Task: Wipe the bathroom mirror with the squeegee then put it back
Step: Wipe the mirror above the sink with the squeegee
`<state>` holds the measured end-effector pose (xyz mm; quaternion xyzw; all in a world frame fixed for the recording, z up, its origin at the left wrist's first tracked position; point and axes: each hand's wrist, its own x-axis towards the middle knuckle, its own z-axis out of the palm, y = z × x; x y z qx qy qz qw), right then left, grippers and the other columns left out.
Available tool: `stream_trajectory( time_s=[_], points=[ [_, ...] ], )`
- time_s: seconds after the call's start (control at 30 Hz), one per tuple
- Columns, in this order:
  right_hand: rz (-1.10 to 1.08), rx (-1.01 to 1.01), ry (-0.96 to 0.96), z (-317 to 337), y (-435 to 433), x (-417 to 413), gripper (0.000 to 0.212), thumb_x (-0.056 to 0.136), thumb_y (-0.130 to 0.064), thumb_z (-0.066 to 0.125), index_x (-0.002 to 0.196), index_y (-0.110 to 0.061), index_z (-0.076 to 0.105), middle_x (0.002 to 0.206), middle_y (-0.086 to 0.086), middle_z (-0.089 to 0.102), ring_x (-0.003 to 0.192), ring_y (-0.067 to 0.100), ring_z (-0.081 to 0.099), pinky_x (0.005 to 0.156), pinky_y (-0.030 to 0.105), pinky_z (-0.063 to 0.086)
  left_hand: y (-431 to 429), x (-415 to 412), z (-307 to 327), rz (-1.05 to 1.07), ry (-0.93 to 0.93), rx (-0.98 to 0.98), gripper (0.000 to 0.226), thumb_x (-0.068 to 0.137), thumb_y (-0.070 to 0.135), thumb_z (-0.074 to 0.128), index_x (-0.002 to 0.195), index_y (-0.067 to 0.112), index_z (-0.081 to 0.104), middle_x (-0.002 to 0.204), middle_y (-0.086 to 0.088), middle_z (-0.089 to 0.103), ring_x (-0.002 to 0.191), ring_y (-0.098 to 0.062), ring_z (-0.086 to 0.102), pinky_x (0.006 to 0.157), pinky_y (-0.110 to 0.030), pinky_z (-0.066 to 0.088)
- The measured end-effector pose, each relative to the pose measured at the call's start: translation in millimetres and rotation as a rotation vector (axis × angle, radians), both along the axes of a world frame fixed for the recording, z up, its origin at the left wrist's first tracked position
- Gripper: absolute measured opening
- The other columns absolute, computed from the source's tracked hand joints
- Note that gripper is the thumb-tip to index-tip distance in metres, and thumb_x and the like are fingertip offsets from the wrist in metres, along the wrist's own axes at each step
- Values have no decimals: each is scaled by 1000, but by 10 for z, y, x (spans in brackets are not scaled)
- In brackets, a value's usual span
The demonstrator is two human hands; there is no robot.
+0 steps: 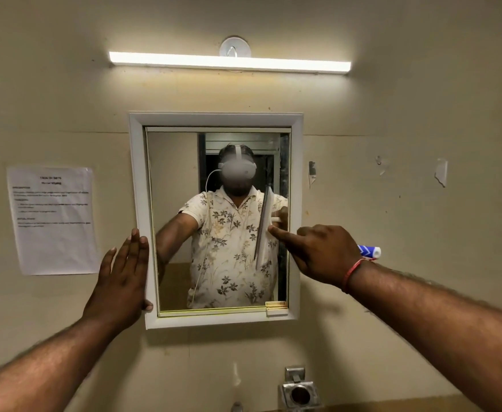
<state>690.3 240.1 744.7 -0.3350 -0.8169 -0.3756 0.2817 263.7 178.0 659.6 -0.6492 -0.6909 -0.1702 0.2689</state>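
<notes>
A white-framed bathroom mirror point(295, 173) hangs on the beige wall at the centre. My right hand point(321, 254) is shut on the squeegee point(266, 230), whose blade stands nearly upright against the glass near the mirror's right edge. My forefinger stretches along toward the blade. The blue-and-white end of the handle point(369, 251) sticks out behind my hand. My left hand point(124, 275) lies flat, fingers apart, against the left side of the frame. The glass reflects a person in a patterned shirt wearing a headset.
A lit tube light point(228, 62) runs above the mirror. A printed paper sheet point(53, 220) is taped to the wall at the left. A metal wall fitting point(298, 392) and a tap top point(237, 407) sit below the mirror.
</notes>
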Motion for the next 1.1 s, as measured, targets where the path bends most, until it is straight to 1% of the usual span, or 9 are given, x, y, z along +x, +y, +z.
stream_trajectory(
  time_s=[0.07, 0.13, 0.23, 0.4, 0.5, 0.63, 0.73, 1.0, 1.1],
  points=[
    [66, -7, -30, -109, -25, -139, 56, 109, -45, 30, 160, -35, 53, 79, -1, 69, 57, 21, 60, 51, 30, 45, 7, -6, -13, 5, 1, -4, 166, 60, 44, 109, 174, -3, -3, 183, -26, -18, 172, -46, 7, 137, -61, 11],
    [97, -61, -76, -254, -55, -313, 55, 112, -46, 31, 164, -37, 44, 83, -1, 69, 62, 21, 61, 55, 34, 52, 22, -13, -33, 7, -1, -12, 168, 62, 49, 107, 174, -2, -7, 183, -25, -23, 172, -46, 3, 137, -60, 9],
    [141, -80, -98, -476, -46, -588, 56, 112, -43, 36, 167, -35, 40, 81, 1, 67, 63, 22, 59, 55, 36, 51, 51, -35, -113, 12, -17, -23, 170, 67, 56, 102, 172, 2, -20, 179, -21, -36, 173, -42, -9, 139, -56, 1],
    [168, -153, -123, -743, 19, -1071, 60, 111, -43, 26, 171, -38, 25, 91, 2, 69, 74, 25, 64, 65, 40, 54, 94, -74, -235, 27, -3, -43, 169, 72, 67, 94, 169, 1, -27, 177, -22, -40, 173, -41, -12, 140, -56, 2],
    [195, -128, -143, -818, 48, -1362, 61, 109, -38, 39, 170, -35, 32, 88, 3, 69, 71, 26, 64, 59, 38, 51, 106, -116, -257, 6, 10, -34, 168, 74, 66, 93, 168, 2, -31, 178, -23, -38, 173, -41, -12, 140, -58, 5],
    [194, -68, -183, -889, 53, -1752, 63, 104, -31, 54, 166, -33, 44, 84, 1, 70, 69, 24, 66, 55, 30, 31, 105, -161, -297, -26, 14, -9, 168, 74, 56, 98, 169, 4, -31, 180, -21, -34, 173, -39, -11, 140, -59, 8],
    [177, -65, -196, -925, 56, -2000, 66, 99, -30, 62, 163, -33, 48, 84, 0, 71, 68, 23, 67, 55, 30, 26, 124, -202, -311, -39, 22, 3, 169, 70, 55, 100, 171, 4, -25, 181, -20, -32, 173, -37, -13, 140, -60, 10],
    [151, -107, -217, -902, 79, -2213, 68, 97, -27, 61, 163, -31, 48, 83, 1, 71, 72, 24, 67, 56, 30, 33, 182, -319, -376, -60, 76, 29, 165, 70, 60, 98, 174, 2, -16, 183, -21, -25, 174, -36, -11, 139, -60, 14],
    [148, -141, -232, -878, 54, -2223, 67, 100, -29, 60, 165, -30, 45, 82, 1, 70, 70, 23, 67, 55, 31, 43, 197, -348, -398, -76, 80, 30, 164, 72, 60, 98, 174, 2, -17, 183, -20, -27, 174, -36, -12, 139, -60, 13]
  ],
)
